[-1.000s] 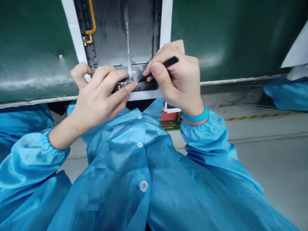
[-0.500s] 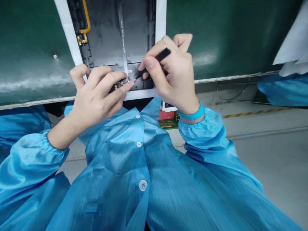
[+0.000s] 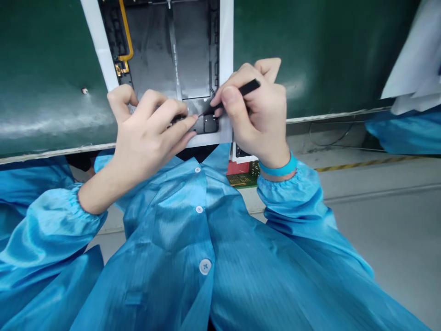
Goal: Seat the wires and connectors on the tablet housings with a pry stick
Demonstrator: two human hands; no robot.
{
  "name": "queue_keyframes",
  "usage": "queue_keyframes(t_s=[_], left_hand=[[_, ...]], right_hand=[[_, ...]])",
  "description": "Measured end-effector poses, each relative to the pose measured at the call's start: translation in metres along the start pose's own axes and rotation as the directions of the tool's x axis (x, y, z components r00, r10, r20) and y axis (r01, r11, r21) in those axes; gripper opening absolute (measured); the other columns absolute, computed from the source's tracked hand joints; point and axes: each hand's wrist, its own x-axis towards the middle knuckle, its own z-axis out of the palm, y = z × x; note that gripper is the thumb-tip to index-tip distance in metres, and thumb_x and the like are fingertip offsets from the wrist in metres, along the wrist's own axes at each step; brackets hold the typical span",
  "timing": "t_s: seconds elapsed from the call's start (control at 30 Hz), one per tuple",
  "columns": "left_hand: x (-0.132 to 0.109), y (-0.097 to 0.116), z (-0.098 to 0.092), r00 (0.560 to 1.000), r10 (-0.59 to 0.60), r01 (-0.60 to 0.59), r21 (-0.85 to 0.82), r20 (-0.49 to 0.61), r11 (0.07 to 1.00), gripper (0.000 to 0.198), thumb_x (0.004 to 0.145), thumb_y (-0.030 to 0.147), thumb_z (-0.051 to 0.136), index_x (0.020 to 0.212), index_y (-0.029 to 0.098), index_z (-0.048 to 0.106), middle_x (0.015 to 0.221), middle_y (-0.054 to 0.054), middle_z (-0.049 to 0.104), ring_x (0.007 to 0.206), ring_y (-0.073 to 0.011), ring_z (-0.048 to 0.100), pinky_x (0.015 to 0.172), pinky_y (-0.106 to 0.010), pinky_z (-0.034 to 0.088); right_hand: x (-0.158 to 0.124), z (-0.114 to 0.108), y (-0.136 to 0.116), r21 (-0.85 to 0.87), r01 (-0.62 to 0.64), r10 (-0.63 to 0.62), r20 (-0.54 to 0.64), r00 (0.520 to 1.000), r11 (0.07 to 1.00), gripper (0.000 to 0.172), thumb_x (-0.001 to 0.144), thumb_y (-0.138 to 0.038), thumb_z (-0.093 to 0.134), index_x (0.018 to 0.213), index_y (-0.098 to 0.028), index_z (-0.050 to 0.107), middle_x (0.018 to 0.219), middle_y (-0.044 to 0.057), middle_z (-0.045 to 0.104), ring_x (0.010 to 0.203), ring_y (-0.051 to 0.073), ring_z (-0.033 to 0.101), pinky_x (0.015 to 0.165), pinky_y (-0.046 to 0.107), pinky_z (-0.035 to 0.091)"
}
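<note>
The person is leaning over the near edge of the dark green counter (image 3: 51,69), where a flat white-framed panel with an open dark back (image 3: 225,55) is lying lengthwise, its near end right at the counter's lip, probably so both wrists can reach it without stretching. The right hand (image 3: 257,115) is pinching a thin black pointed tool (image 3: 237,94) between thumb and fingers like a pen. The tip is slanting down and left onto a small dark square part (image 3: 210,123) at the panel's near end. The left hand (image 3: 148,133) is gripping nothing that I can see. Its bent fingertips are pressing on the panel just beside the tool tip, I think to keep the panel from sliding, and its thumb is hooking over the left frame. A yellow flex strip (image 3: 126,41) is running along the panel's far left side. A blue wrist band (image 3: 279,168) is circling the right wrist above the cuff of a shiny blue buttoned smock (image 3: 193,239). A tiny pale speck (image 3: 84,91) is sitting on the counter to the left. Under the counter edge a red and green board (image 3: 241,172) is peeking out. Another person's blue sleeve (image 3: 403,131) and a white sheet (image 3: 416,59) are showing at the far right. Below, a grey floor (image 3: 379,220) is carrying a yellow striped line (image 3: 361,163).
</note>
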Motion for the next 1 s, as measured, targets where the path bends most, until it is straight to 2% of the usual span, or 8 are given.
queue_keyframes(t_s=[0.17, 0.43, 0.53, 0.63, 0.73, 0.83, 0.9, 1.0], left_hand=[[0.010, 0.007, -0.004, 0.997, -0.076, 0.075, -0.028, -0.016, 0.997, 0.035, 0.122, 0.039, 0.049, 0.133, 0.034, 0.082, 0.130, -0.005, 0.082, 0.123, -0.0290, 0.070, 0.108, -0.059, 0.048], [0.013, 0.003, 0.002, 1.000, -0.027, 0.027, 0.027, 0.007, 0.999, 0.035, 0.122, 0.035, 0.047, 0.133, 0.032, 0.080, 0.128, -0.005, 0.082, 0.124, -0.0325, 0.072, 0.104, -0.063, 0.051], [0.011, 0.008, -0.001, 0.998, 0.062, -0.056, 0.135, -0.034, 0.989, 0.037, 0.121, 0.026, 0.044, 0.137, 0.025, 0.078, 0.128, -0.009, 0.081, 0.122, -0.0340, 0.073, 0.105, -0.063, 0.052], [0.012, 0.012, -0.007, 0.977, 0.208, -0.193, 0.246, -0.037, 0.950, 0.034, 0.118, 0.018, 0.049, 0.132, 0.020, 0.080, 0.125, -0.007, 0.083, 0.112, -0.0261, 0.075, 0.103, -0.050, 0.054], [0.013, 0.010, -0.007, 0.963, 0.270, -0.252, 0.292, -0.022, 0.923, 0.030, 0.118, 0.026, 0.055, 0.133, 0.019, 0.080, 0.129, -0.005, 0.083, 0.113, -0.0211, 0.075, 0.100, -0.040, 0.054], [0.008, 0.008, -0.001, 0.972, 0.237, -0.232, 0.231, 0.011, 0.945, 0.038, 0.117, 0.033, 0.059, 0.146, 0.014, 0.075, 0.142, -0.009, 0.080, 0.128, -0.0240, 0.074, 0.107, -0.041, 0.053], [0.002, 0.005, -0.001, 0.980, 0.194, -0.198, 0.138, 0.043, 0.970, 0.045, 0.115, 0.042, 0.065, 0.152, 0.016, 0.072, 0.148, -0.010, 0.078, 0.134, -0.0254, 0.073, 0.109, -0.042, 0.053], [0.005, -0.025, -0.019, 0.996, 0.067, -0.067, -0.006, 0.061, 0.998, 0.050, 0.114, 0.054, 0.066, 0.158, 0.029, 0.069, 0.151, -0.006, 0.077, 0.137, -0.0238, 0.072, 0.115, -0.043, 0.053]], right_hand=[[0.002, -0.001, 0.002, -0.083, -0.043, 0.046, 0.040, 0.998, 0.996, 0.051, 0.114, -0.073, 0.043, 0.092, -0.035, 0.069, 0.080, 0.004, 0.068, 0.095, 0.032, 0.071, 0.113, 0.059, 0.053], [0.003, -0.008, 0.012, -0.200, 0.037, -0.017, 0.101, 0.995, 0.979, 0.046, 0.117, -0.061, 0.041, 0.090, -0.033, 0.066, 0.090, 0.005, 0.076, 0.093, 0.031, 0.069, 0.115, 0.063, 0.048], [0.002, -0.011, 0.013, -0.189, 0.124, -0.110, 0.080, 0.991, 0.974, 0.047, 0.118, -0.057, 0.041, 0.087, -0.031, 0.066, 0.087, 0.005, 0.076, 0.089, 0.031, 0.070, 0.105, 0.061, 0.051], [0.000, -0.011, 0.015, -0.147, 0.188, -0.183, 0.048, 0.982, 0.971, 0.041, 0.119, -0.042, 0.046, 0.084, -0.030, 0.063, 0.078, 0.002, 0.075, 0.077, 0.028, 0.069, 0.085, 0.052, 0.050], [0.003, -0.007, 0.022, -0.080, 0.209, -0.210, -0.003, 0.978, 0.975, 0.032, 0.116, -0.038, 0.055, 0.089, -0.032, 0.071, 0.075, 0.000, 0.077, 0.073, 0.028, 0.070, 0.080, 0.050, 0.051], [0.004, -0.003, 0.023, -0.003, 0.152, -0.152, 0.015, 0.988, 0.988, 0.034, 0.116, -0.046, 0.058, 0.092, -0.032, 0.076, 0.078, 0.002, 0.080, 0.079, 0.028, 0.074, 0.083, 0.048, 0.054], [0.003, -0.001, 0.020, 0.015, 0.115, -0.116, 0.050, 0.992, 0.993, 0.040, 0.117, -0.052, 0.057, 0.092, -0.029, 0.079, 0.079, 0.004, 0.081, 0.083, 0.027, 0.076, 0.084, 0.045, 0.056], [0.002, -0.001, 0.018, 0.029, 0.072, -0.073, 0.061, 0.995, 0.997, 0.049, 0.117, -0.060, 0.056, 0.092, -0.026, 0.080, 0.082, 0.006, 0.082, 0.085, 0.024, 0.078, 0.082, 0.039, 0.057]])
